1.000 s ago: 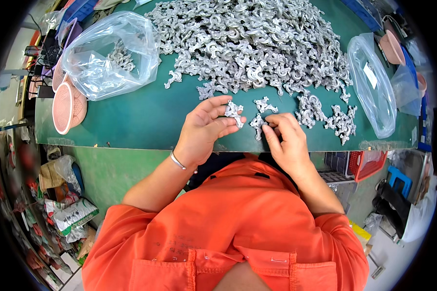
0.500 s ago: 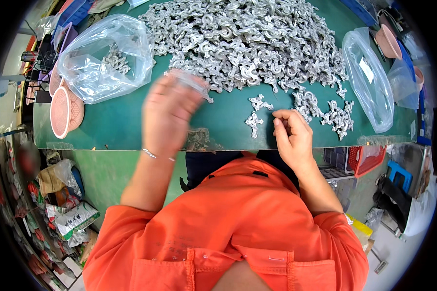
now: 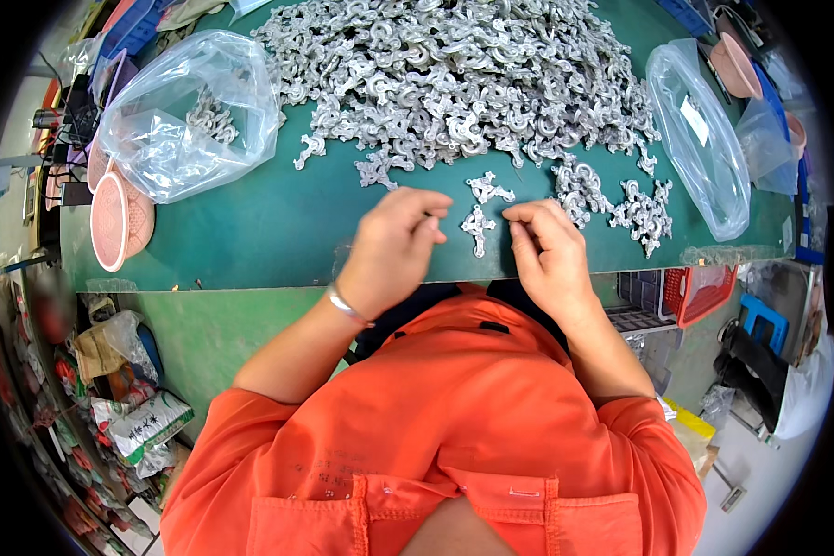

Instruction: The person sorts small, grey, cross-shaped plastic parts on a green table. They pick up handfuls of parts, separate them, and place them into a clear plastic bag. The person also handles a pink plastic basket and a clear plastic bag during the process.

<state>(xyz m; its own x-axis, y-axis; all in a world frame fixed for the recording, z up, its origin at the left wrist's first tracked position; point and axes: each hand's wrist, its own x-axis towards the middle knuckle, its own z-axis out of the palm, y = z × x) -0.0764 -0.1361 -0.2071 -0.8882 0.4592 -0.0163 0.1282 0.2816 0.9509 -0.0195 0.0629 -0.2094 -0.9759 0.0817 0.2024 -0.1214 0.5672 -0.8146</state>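
Two silver, three-armed metal castings (image 3: pixel 478 229) sit on the green tabletop (image 3: pixel 278 243) near the near edge, between the hands. Left hand (image 3: pixel 386 246) and right hand (image 3: pixel 554 248) both look released, fingers loosely bent, nothing visible in either. Two small clusters of castings (image 3: pixel 643 217) lie to the right, plus one huge far heap (image 3: pixel 463 83), way too many to count. Two clear plastic bags: left one (image 3: pixel 171 157) has castings inside, right one (image 3: pixel 713 181) has a white label (image 3: pixel 694 121), too small to read.
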